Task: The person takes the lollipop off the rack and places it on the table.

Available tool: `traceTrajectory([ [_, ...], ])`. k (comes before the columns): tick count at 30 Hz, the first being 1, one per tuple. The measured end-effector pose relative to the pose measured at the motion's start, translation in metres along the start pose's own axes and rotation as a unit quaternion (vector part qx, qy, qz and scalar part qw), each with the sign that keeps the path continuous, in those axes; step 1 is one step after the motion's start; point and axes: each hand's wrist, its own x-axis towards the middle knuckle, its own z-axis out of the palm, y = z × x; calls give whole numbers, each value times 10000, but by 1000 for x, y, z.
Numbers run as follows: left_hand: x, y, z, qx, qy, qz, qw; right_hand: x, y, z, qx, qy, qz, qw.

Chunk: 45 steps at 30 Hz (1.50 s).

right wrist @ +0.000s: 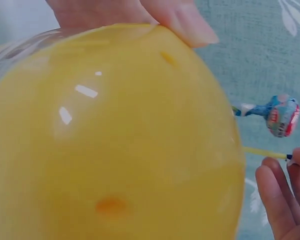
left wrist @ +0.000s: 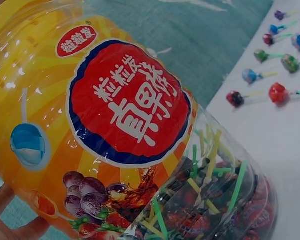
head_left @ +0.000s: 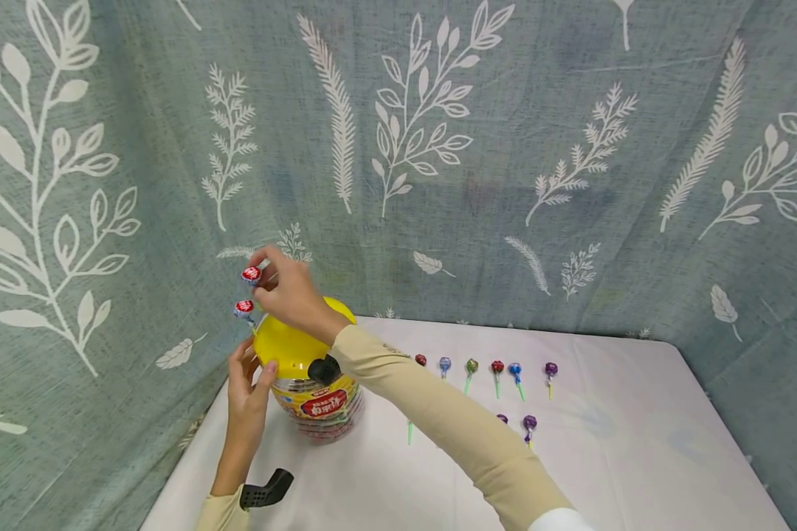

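A clear plastic jar (head_left: 322,405) with a yellow lid (head_left: 285,346) leans to the left on the table. My left hand (head_left: 247,394) grips it just below the lid, thumb on the near side. Inside the jar, the left wrist view shows lollipops with green and yellow sticks. One wrapped lollipop (right wrist: 282,116) sticks out from the lid's far side. Beside it, my right hand (head_left: 292,291) pinches another red-and-blue lollipop (head_left: 251,275) by its neck. In the right wrist view, that one's yellow stick (right wrist: 265,152) runs to the lid's edge; its head is out of that frame.
Several lollipops (head_left: 471,366) lie in rows on the white table (head_left: 611,457), right of the jar, some hidden behind my right sleeve (head_left: 438,420). A patterned grey-green curtain (head_left: 452,258) hangs close behind the table and along its left side.
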Motion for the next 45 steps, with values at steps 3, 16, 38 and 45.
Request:
traceTrajectory([
  [3,0,1,0,32,-34,17,10000,-3,0,-6,33,144,-178,9997],
  [16,-1,1,0,74,-69,40,9999,-16,5,-27,190,229,-439,9986],
  [38,1,1,1,3,-59,55,10000,-42,8,-66,274,403,-369,9981],
  [45,-1,0,1,48,-55,103,9999,-58,8,-80,583,383,-167,9974],
])
